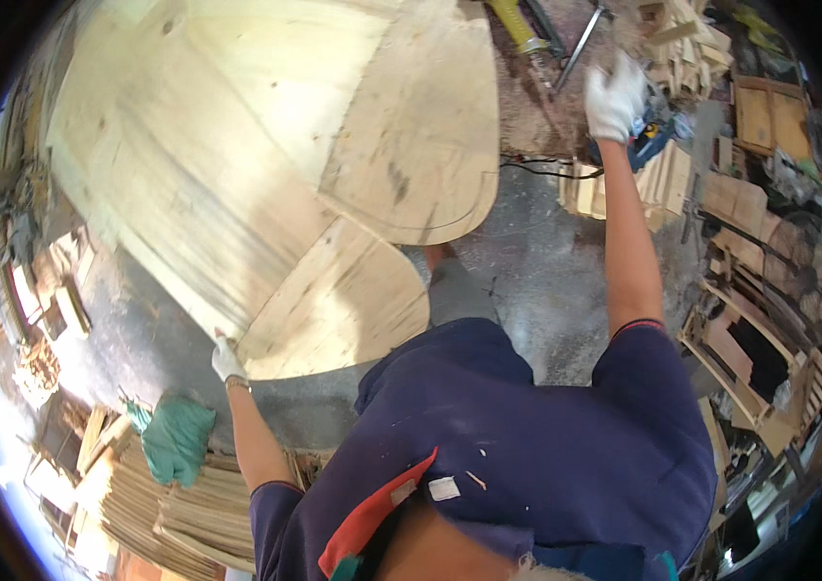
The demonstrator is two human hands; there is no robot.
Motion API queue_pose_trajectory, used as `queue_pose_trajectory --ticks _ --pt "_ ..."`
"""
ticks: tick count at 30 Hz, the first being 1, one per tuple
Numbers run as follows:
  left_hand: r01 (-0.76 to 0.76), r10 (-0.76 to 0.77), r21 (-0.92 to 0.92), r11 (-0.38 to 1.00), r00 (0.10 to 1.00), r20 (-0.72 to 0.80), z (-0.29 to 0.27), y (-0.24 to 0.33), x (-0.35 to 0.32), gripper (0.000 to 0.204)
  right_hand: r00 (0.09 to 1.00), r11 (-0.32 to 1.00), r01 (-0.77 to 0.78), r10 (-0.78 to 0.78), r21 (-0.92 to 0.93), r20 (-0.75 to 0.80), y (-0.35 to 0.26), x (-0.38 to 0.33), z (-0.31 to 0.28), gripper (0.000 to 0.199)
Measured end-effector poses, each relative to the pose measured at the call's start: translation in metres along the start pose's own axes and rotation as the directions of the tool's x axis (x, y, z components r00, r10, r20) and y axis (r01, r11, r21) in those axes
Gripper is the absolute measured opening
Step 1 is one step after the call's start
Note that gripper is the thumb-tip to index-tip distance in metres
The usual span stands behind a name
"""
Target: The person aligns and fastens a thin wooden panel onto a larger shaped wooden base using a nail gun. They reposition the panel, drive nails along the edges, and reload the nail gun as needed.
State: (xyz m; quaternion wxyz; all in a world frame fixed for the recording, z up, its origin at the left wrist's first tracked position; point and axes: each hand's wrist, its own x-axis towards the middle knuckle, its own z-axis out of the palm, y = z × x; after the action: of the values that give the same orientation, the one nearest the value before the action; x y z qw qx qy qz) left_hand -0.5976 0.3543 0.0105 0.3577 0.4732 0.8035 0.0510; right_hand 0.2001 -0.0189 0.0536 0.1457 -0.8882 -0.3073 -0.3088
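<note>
left hand (pixel 227 360): gripping plywood panel (pixel 208 184) edge | right hand (pixel 614 102): cannot tell grip, panel apart, leftward

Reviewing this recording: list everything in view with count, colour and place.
Plywood panelling with rounded lobes: piece count unclear, pale tan, upper left to centre
Pistol-shaped tool: one, yellow, top, right of plywood
Metal-shafted tool: one, silver, beside it
Cable: count unclear, black, right of plywood
Wood offcuts: many, tan, top right
Stacked wood strips: many, tan, lower left
Cloth or bag: one, green, lower left
Floor: one, grey, below
Shirt: one, navy, bottom centre
Left hand: one, white-gloved, at plywood edge
Right hand: one, white-gloved, blurred, upper right
</note>
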Motion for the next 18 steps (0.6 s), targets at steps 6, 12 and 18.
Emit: queue_pose_trajectory --ticks 6,12,18 --pt "0.071 -0.083 -0.193 0.979 0.995 -0.053 0.0 -0.005 0.001 0.064 0.413 0.443 -0.822 0.897 -0.358 0.161 0.209 -0.062 -0.019 0.079" --pt "0.045 -0.067 -0.15 0.988 0.987 -0.144 -0.007 -0.013 0.021 0.062 0.051 -0.31 -0.907 0.591 0.285 0.805 0.293 -0.082 0.013 0.046" --pt "0.046 -0.052 -0.128 0.991 0.998 -0.044 -0.014 -0.019 0.033 0.063 -0.051 -0.409 -0.877 0.602 0.253 0.797 0.26 -0.062 -0.019 0.043"
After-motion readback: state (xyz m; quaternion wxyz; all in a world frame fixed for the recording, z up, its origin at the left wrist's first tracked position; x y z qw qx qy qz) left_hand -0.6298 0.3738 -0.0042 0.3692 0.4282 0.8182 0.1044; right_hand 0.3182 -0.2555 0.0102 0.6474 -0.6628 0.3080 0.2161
